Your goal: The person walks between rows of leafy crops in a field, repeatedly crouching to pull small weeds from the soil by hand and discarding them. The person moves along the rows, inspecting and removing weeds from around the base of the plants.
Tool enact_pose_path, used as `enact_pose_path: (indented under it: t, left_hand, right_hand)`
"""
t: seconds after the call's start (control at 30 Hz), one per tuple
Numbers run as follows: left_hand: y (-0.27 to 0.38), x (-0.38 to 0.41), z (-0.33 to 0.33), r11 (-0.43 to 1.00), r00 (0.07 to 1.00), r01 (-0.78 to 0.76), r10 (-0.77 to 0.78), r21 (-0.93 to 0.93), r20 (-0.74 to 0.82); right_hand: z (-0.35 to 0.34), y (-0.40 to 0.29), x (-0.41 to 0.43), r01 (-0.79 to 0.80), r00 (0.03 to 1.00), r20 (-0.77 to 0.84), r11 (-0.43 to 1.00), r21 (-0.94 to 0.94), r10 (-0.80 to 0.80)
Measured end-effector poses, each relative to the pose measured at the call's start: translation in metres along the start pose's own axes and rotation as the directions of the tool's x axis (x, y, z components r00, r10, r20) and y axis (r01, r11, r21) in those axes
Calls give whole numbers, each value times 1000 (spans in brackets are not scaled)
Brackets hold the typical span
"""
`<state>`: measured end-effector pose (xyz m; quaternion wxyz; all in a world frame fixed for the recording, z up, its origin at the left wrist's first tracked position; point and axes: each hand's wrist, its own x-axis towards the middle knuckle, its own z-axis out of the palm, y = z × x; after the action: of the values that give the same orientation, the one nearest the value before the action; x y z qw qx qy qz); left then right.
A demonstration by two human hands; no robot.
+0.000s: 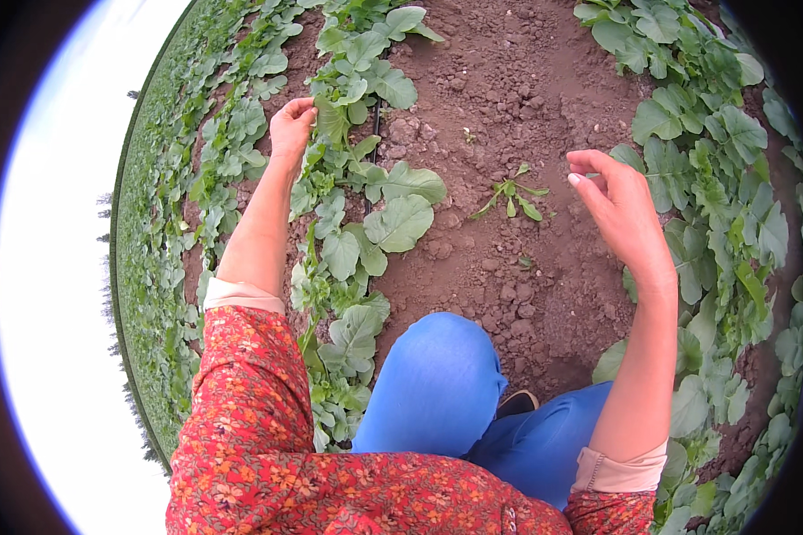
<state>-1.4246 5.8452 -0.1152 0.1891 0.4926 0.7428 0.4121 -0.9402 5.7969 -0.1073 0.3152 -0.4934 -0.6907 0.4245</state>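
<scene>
My left hand (293, 127) reaches to the row of broad-leaved green plants (398, 224) left of the soil strip. Its thumb and forefinger are pinched together at the edge of a green leaf (331, 119). Over the bare soil on the right, my right hand (609, 190) hovers with fingers curled, thumb and forefinger apart and nothing seen between them. A small narrow-leaved green plant (510, 194) stands in the soil between the two hands, nearer the right one.
Another leafy row (736, 134) runs along the right. A black drip line (376, 130) lies beside the left row. Crumbly brown soil (468, 267) spreads between the rows. My blue-trousered knee (441, 374) and a dark shoe (518, 404) are below.
</scene>
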Motion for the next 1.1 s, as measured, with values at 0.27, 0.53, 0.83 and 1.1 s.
enact_pose_path:
  t: [0.27, 0.53, 0.83, 1.1]
  left_hand:
    - [-9, -8, 11, 997, 992, -74, 70, 39, 102]
    - [-12, -36, 91, 554, 563, -747, 236, 367, 792]
    - [-62, 28, 130, 623, 937, -332, 130, 708, 324]
    - [-75, 59, 150, 397, 935, -252, -135, 883, 327]
  right_hand:
    - [4, -6, -3, -7, 1000, 21, 999, -35, 8]
    - [3, -7, -12, 11, 1000, 24, 998, -66, -9]
    - [-7, -7, -36, -57, 998, 25, 981, -186, 63]
    - [-6, -13, -47, 6, 998, 66, 957, -290, 14]
